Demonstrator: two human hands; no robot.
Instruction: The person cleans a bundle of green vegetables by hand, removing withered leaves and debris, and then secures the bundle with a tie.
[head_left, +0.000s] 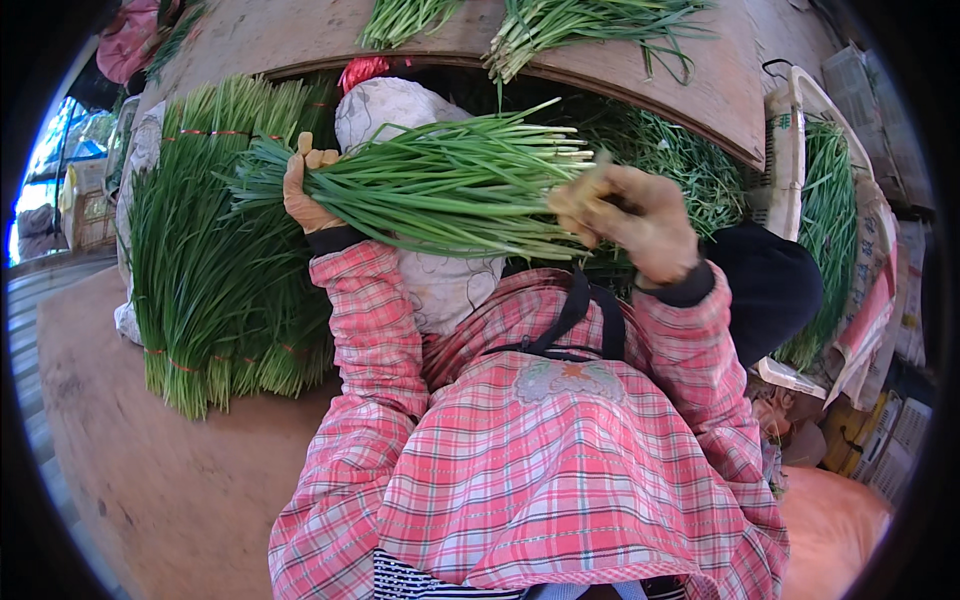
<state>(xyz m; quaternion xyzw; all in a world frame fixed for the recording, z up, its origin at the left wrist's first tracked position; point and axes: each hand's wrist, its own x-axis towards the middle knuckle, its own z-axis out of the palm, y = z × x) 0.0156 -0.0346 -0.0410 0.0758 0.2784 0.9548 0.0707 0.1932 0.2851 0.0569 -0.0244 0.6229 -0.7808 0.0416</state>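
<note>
A bunch of Chinese chives (450, 180) lies sideways above my lap, its leafy end to the left and its pale stem ends to the right. My left hand (309, 187) is closed around the leafy end. At the stem ends is my right hand (634, 214), blurred, with its fingers bent; whether it grips any stems is not clear. Both hands wear tan gloves. Left of the bunch, banded bundles of chives (225, 247) are stacked with red ties around them. Two loose bunches (525, 37) rest on the wooden board ahead.
The wooden board (697, 82) spans the front, with loose leaves (675, 165) heaped below its edge. At the right stands a plastic crate (787, 165) holding more chives (825, 225). A plywood sheet (165, 480) lies at the lower left. An orange-pink bag (832, 517) sits at the lower right.
</note>
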